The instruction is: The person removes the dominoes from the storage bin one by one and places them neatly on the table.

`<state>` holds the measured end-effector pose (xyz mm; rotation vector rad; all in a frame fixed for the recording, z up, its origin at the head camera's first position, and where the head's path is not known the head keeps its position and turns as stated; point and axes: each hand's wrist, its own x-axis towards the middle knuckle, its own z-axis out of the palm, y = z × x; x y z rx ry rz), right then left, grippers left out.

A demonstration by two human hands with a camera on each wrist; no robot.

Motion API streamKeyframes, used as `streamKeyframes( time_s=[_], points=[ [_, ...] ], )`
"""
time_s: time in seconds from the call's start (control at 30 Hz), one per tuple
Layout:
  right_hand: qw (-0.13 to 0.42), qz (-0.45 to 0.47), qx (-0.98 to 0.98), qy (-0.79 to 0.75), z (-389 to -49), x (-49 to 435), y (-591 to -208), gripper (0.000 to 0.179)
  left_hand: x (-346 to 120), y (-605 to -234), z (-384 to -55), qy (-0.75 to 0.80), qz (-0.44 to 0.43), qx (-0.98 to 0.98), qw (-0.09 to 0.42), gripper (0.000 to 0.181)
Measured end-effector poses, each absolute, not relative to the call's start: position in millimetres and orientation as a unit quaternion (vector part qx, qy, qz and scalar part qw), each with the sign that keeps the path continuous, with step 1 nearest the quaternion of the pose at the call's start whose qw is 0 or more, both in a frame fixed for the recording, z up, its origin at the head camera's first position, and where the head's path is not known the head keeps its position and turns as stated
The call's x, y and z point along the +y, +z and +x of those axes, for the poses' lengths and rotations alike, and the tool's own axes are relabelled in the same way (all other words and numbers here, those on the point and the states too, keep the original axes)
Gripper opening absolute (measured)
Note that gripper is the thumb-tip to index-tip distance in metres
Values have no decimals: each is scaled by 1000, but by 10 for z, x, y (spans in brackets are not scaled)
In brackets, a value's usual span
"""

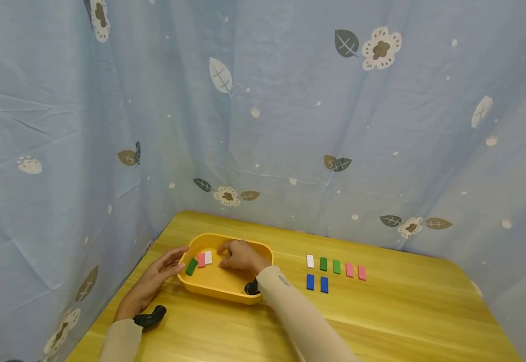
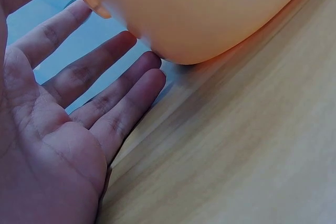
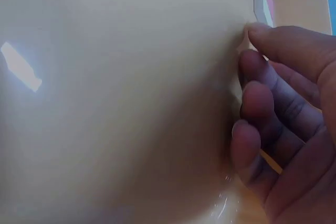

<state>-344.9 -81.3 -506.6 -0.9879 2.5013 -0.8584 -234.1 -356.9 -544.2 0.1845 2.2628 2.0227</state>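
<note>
A yellow tub (image 1: 220, 290) stands on the table, holding a dark green block (image 1: 191, 267), a pink block (image 1: 201, 260) and a white block (image 1: 208, 257) near its left end. My left hand (image 1: 154, 276) is at the tub's left rim; in the left wrist view its spread fingers (image 2: 118, 98) lie against the outside wall. Inside the tub, my right hand (image 1: 240, 255) reaches left, close to the white block. Its thumb and index fingertips stand apart in the head view, with no block visible between them. In the right wrist view the bent fingers (image 3: 254, 100) are near the tub floor.
Right of the tub, one row has a white block (image 1: 310, 261), a dark green block (image 1: 323, 264), a light green block (image 1: 337, 267) and two pink blocks (image 1: 349, 270). Two blue blocks (image 1: 310, 282) lie before it. A patterned curtain (image 1: 290, 125) hangs behind the wooden table (image 1: 403, 301).
</note>
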Motion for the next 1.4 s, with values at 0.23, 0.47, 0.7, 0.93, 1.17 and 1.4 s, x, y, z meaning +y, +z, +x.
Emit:
streamKeyframes(
  time_s=[0.23,0.47,0.7,0.93,1.17,1.4],
  points=[
    [180,-339,867,-318,-3459,-850,-5074,28,-3604,-5441,-2357,665,55,743,56,56],
    [174,-349,866,-313,-3471,-920,-5043,50,-3616,-5412,-2374,666,47,743,58,56],
    [184,-344,869,-306,-3455,-954,-5032,40,-3621,-5413,-2368,668,50,740,60,57],
    [163,-345,878,-288,-3459,-1008,-5035,51,-3610,-5441,-2385,663,49,744,59,56],
    [135,-324,892,-285,-3454,-1048,-5061,43,-3592,-5435,-2408,668,51,740,63,56],
    [141,-318,892,-289,-3458,-1049,-5052,41,-3600,-5412,-2404,670,54,738,65,55]
  ],
)
